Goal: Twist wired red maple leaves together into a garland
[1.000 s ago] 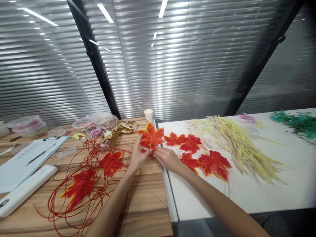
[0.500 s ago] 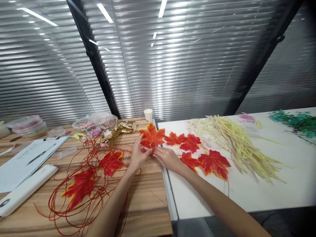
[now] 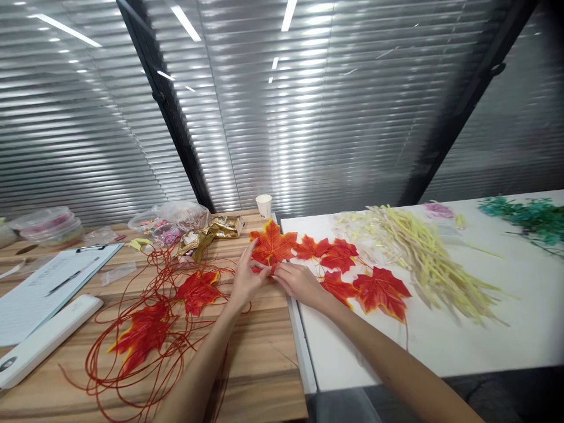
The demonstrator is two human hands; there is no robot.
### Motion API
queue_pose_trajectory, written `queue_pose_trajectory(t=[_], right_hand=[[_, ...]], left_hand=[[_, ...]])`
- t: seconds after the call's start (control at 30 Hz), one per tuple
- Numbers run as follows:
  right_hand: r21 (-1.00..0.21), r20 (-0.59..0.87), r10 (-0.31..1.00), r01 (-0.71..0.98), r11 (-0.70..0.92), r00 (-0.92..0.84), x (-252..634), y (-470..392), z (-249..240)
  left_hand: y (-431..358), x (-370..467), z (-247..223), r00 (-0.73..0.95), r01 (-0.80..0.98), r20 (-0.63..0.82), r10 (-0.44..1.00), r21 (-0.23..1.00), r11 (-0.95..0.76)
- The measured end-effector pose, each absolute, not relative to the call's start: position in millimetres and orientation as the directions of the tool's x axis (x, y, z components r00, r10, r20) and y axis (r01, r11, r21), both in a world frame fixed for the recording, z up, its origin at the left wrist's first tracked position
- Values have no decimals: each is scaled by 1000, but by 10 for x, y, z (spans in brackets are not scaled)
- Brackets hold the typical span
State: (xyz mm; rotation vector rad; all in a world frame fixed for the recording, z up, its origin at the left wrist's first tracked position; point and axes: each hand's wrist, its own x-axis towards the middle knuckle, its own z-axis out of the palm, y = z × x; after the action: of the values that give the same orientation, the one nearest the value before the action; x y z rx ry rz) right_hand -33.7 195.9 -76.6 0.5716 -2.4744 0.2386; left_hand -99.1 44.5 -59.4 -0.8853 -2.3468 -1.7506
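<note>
An orange-red artificial maple leaf [image 3: 274, 242] is held upright between my hands, near the seam of the two tables. My left hand [image 3: 248, 275] pinches its lower left part between thumb and fingers. At the leaf's base, my right hand [image 3: 297, 282] has its fingertips pressed together; the small part in them is hidden. Right of my hands, several red maple leaves, one of them large [image 3: 382, 292], lie on the white table, joined by a thin cord. Left of my left arm, a tangle of red cord [image 3: 94, 358] surrounds two more maple leaves [image 3: 145, 335].
A paper cup [image 3: 264, 205] stands at the back. Gold wrappers [image 3: 225, 226] and plastic bags [image 3: 183, 214] lie left of it. Farther left are a clipboard [image 3: 53, 288] and a white device [image 3: 48, 341]. Yellow strips [image 3: 427, 264] and green foliage [image 3: 529, 217] lie at right.
The leaf between my hands has tilted slightly to the right. My hands keep almost the same place and grip.
</note>
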Motion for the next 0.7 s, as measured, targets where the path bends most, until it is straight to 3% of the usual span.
queue_pose_trajectory(t=[0.7], right_hand=[[-13,591,-337,-427,904,-732,-352,1969,-770]], left_hand=[[478,-951,-551,-833,446,352,426,884,142]])
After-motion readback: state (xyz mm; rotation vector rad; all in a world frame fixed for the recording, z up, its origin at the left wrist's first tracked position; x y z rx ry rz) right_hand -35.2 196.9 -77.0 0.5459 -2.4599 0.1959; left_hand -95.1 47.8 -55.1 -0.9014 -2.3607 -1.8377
